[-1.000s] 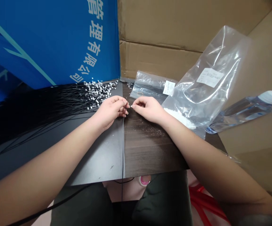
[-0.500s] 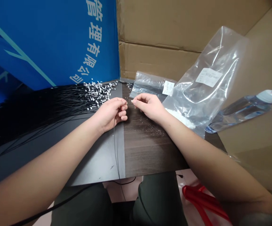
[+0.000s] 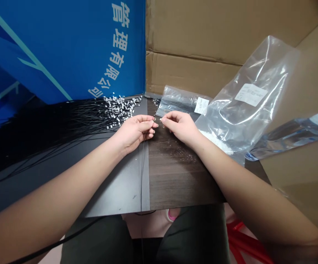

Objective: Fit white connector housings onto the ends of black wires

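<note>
Left hand [image 3: 137, 132] pinched a thin black cable [image 3: 141, 176] at thumb and forefinger, the tail hanging past the table [image 3: 181, 187] edge; right hand [image 3: 182, 126] just apart from it, fingertips drawn together, contents too small to tell. Against half a second earlier, the left's lower fingers had uncurled and the tail hung nearer the table seam; likely a regrip, work judged mid-step.

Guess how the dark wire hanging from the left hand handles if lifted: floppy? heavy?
The dark wire likely bends easily, looking hair-thin as it hangs from the left hand. Probably very light, given that thinness. It may trail or catch, since it runs past the table edge.
</note>
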Demonstrator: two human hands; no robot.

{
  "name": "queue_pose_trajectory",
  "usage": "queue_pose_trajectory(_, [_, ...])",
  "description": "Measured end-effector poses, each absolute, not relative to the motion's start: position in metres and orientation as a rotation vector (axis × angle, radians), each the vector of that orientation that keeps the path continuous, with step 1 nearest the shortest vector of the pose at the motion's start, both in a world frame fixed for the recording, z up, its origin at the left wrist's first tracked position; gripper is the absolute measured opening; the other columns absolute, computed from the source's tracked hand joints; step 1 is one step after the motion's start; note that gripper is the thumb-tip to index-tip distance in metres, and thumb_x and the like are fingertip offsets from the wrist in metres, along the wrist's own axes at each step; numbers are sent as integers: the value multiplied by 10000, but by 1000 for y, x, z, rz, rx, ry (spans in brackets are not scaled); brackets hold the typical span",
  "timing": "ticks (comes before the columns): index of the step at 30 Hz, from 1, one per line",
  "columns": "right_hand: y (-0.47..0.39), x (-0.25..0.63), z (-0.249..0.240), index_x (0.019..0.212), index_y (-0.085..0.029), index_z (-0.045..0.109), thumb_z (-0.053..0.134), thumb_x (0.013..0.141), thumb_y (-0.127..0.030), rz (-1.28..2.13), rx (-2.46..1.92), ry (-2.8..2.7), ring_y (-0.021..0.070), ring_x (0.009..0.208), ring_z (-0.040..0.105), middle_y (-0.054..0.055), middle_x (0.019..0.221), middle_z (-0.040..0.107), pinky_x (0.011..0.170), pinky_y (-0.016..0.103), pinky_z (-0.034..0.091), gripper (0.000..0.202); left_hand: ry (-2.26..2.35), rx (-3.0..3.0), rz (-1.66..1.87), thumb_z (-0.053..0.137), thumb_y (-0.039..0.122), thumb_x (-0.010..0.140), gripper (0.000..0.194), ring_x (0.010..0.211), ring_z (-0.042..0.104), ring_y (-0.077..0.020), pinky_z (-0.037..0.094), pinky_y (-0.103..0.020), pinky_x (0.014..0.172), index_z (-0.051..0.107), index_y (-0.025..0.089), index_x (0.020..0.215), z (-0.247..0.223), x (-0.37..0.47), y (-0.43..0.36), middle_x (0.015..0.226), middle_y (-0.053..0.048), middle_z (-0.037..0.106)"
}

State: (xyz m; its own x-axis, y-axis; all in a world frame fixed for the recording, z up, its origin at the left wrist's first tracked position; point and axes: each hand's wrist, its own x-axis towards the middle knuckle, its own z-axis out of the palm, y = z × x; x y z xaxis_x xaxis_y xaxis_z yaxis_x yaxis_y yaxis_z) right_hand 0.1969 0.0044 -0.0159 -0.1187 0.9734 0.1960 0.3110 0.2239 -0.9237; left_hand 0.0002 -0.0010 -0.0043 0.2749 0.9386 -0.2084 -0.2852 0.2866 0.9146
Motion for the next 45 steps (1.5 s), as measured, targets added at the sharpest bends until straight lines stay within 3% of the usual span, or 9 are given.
queue_pose_trajectory(9, [2,198,-13,867,-199,755,628,870,-302,741,-1407,-1910,182,756,627,28,832,750,715,322,446,163,900,949,975,810,132,816,182,743,672,-122,561,-261,713,765,103,991,-3,0,-3,863,-64,729])
queue_pose_trajectory(15, [3,197,-17,805,-218,771,652,817,-224,735,-1436,-2042,176,723,628,10,789,751,700,317,430,119,919,971,979,839,176,796,179,694,639,-108,554,-270,704,760,115,945,-5,-1,-3,847,-47,709])
queue_pose_trajectory(20, [7,200,-19,850,-214,808,697,872,-323,713,-1463,-1976,202,771,659,37,843,782,731,344,449,156,951,1036,967,816,205,829,139,632,604,-94,527,-262,658,744,123,915,-3,2,-5,807,-37,694])
queue_pose_trajectory(24, [7,203,-15,978,-203,814,678,952,-424,819,-1229,-1790,206,895,698,56,986,807,850,363,510,261,983,1125,959,805,245,838,131,596,574,-86,482,-247,598,728,141,856,-4,3,-7,806,-31,690])
queue_pose_trajectory(26, [4,203,-12,1052,-205,816,752,917,-472,978,-1084,-1727,206,961,718,60,1048,812,921,369,532,306,974,1196,942,813,288,834,170,589,564,-88,465,-248,582,717,148,820,-5,3,-8,805,-31,686])
queue_pose_trajectory(29, [1,201,-11,1099,-201,828,830,859,-498,1182,-963,-1701,207,956,737,52,976,812,959,384,552,381,918,1297,918,816,327,827,208,593,558,-93,451,-250,579,711,149,799,-4,2,-9,794,-33,678])
queue_pose_trajectory(35, [2,199,-15,1038,-210,854,874,805,-514,1128,-968,-1617,224,981,743,61,1038,823,953,396,566,383,930,1371,897,773,330,835,212,554,508,-85,396,-240,540,694,149,759,0,1,-9,744,-29,656])
queue_pose_trajectory(39, [5,196,-20,963,-214,848,860,827,-454,1090,-935,-1606,203,896,726,43,939,814,881,373,558,276,986,1442,878,720,350,874,228,532,483,-93,373,-233,532,681,155,763,-3,-1,-7,626,5,586])
queue_pose_trajectory(45, [1,192,-16,888,-217,821,792,862,-359,812,-1094,-1706,177,787,639,33,891,773,752,349,495,147,1197,1840,836,625,441,959,306,600,577,-132,448,-276,607,738,160,912,-6,-5,-4,842,-46,749])
